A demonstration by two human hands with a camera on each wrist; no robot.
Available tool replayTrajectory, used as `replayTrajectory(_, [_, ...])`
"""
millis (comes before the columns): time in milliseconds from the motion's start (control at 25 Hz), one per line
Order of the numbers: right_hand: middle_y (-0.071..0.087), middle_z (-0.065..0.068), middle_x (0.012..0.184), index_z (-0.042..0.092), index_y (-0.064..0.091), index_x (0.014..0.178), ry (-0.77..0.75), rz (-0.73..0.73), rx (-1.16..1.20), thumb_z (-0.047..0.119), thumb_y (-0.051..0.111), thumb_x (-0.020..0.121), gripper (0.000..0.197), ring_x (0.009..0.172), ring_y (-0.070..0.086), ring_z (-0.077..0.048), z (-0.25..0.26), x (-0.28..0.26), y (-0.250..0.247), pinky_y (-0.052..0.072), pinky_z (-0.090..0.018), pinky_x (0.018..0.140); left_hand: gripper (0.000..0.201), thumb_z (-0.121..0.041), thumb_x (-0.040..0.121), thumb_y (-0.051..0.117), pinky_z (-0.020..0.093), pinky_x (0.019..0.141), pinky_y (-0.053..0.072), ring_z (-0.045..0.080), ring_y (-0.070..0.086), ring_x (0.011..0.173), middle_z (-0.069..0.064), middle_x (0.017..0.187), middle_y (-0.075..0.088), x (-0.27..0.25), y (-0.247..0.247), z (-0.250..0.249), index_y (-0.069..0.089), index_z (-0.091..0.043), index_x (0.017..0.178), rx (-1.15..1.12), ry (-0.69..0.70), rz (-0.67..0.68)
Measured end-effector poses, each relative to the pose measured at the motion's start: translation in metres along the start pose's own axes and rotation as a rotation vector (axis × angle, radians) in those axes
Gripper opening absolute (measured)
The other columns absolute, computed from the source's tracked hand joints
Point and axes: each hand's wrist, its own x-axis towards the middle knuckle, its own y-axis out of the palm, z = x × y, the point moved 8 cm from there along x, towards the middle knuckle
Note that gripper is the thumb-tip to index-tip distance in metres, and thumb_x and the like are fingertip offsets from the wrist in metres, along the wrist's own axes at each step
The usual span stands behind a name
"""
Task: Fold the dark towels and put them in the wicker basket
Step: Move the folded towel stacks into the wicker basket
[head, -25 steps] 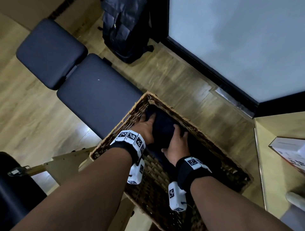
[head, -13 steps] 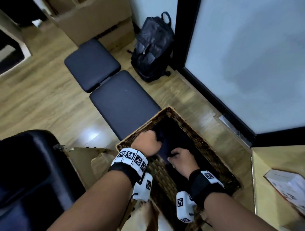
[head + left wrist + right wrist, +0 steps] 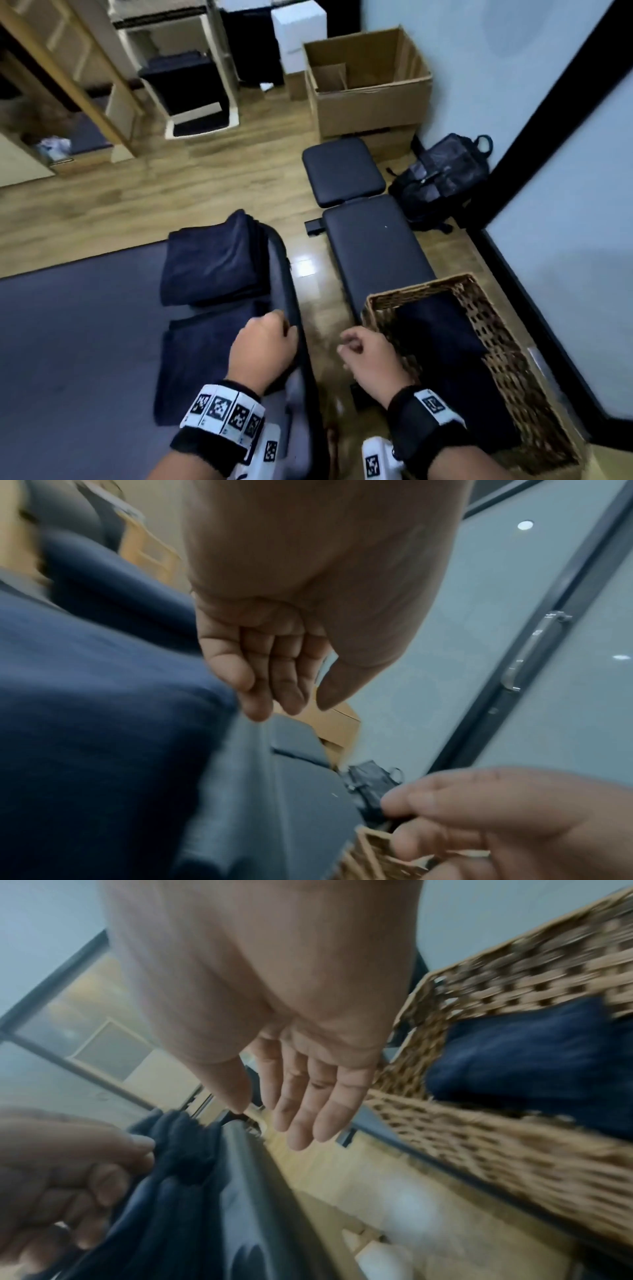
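Between table and wicker basket (image 3: 493, 329), both hands' loosely curled fingers (image 3: 308, 1110) hold nothing; wrist views blur.

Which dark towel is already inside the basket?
The folded towel lying in the wicker basket; the other two towels sit outside it, on the grey table.

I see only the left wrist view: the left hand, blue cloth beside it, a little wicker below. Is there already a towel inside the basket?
Observer: Yes. In the head view one dark towel lies inside the wicker basket.
Operator: Does the right hand hold something?
Observer: No. The right wrist view shows the right hand empty, with relaxed fingers, near the basket's corner.
Operator: What waits outside the basket?
Observer: The head view shows a folded pile on the grey pad and a flat towel at the left hand. I cannot count the pile.
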Motion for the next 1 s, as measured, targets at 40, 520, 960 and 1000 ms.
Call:
replayTrajectory(40, [0.071, 0.007, 0.087, 0.031, 0.067, 0.095, -0.033, 0.016, -0.005, 0.026, 0.071, 0.086, 0.011, 0.084, 0.071, -0.015, 0.017, 0.001, 0.014, 0.058, -0.035, 0.086, 0.024, -0.039, 0.088, 0.054, 0.038, 0.070, 0.047, 0.039, 0.063, 0.092, 0.013, 0.092, 0.068, -0.004, -0.011, 0.018, 0.056, -0.016, 0.085, -0.005, -0.032, -0.035])
replayTrajectory(520, [0.069, 0.001, 0.115, 0.021, 0.056, 0.124, -0.031, 0.034, -0.221, 0.052, 0.075, 0.072, 0.062, 0.110, 0.065, -0.024, 0.105, 0.002, 0.126, 0.053, -0.036, 0.092, 0.055, -0.040, 0.084, 0.071, 0.049, 0.090, 0.046, 0.044, 0.049, 0.112, 0.021, 0.117, 0.048, -0.033, -0.037, 0.185, 0.044, -0.004, 0.115, -0.088, -0.387, -0.106])
replayTrajectory(960, [0.069, 0.001, 0.084, 0.015, 0.058, 0.087, -0.101, 0.047, -0.069, 0.024, 0.064, 0.073, 0.017, 0.080, 0.066, -0.020, 0.123, -0.004, 0.130, 0.058, -0.039, 0.076, 0.032, -0.040, 0.078, 0.073, 0.032, 0.077, 0.048, 0.034, 0.063, 0.100, 0.011, 0.096, 0.068, -0.041, -0.048, 0.188, 0.053, -0.015, 0.079, -0.335, -0.466, -0.015])
replayTrajectory(1000, [0.069, 0.000, 0.087, 0.016, 0.059, 0.089, -0.095, 0.049, -0.045, 0.023, 0.064, 0.075, 0.017, 0.083, 0.066, -0.020, 0.122, -0.006, 0.126, 0.058, -0.039, 0.078, 0.029, -0.039, 0.077, 0.073, 0.032, 0.079, 0.051, 0.032, 0.064, 0.097, 0.008, 0.090, 0.068, -0.040, -0.047, 0.184, 0.056, -0.016, 0.078, -0.384, -0.447, -0.002])
